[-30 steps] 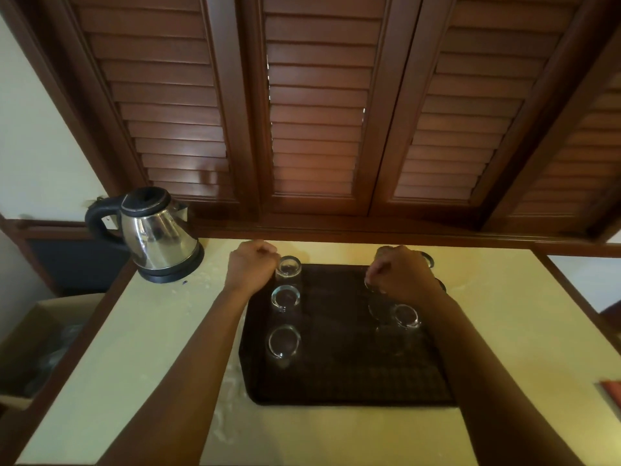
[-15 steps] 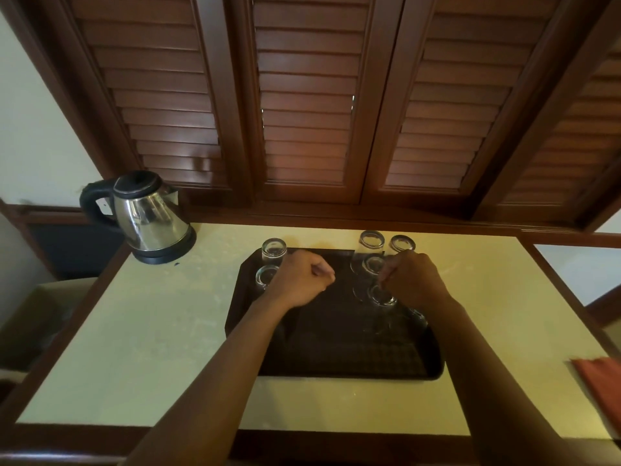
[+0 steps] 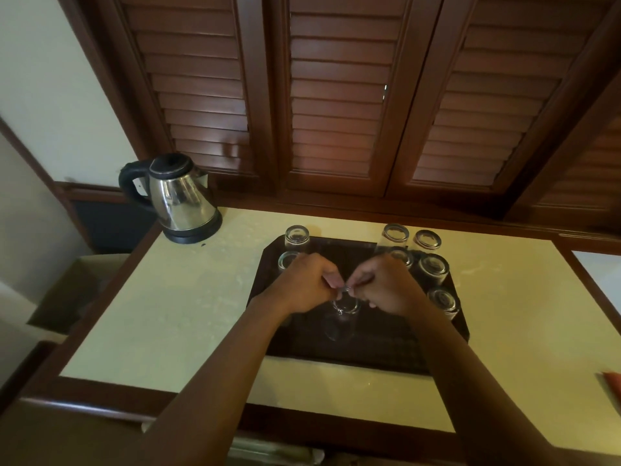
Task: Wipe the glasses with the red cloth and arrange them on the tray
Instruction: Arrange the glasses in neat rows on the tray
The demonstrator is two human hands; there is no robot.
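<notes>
Both hands meet over the dark woven tray (image 3: 450, 331), left hand (image 3: 302, 284) and right hand (image 3: 386, 284) pinching one clear upturned drinking glass (image 3: 344, 306), apparently nudging it into line, red cloth (image 3: 613, 381) well aside.

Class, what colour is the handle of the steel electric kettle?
Black; the steel electric kettle's handle shows best in the head view.

Dim, warm indoor light. Soft highlights on the louvred shutters (image 3: 339, 105) and a bright reflection on the steel kettle (image 3: 178, 200); the pale bench (image 3: 174, 307) is the brightest surface. The dark tray (image 3: 369, 344) loses detail. Wide-angle distortion slants verticals at the edges. Slight softness throughout; glass rims blur.
</notes>
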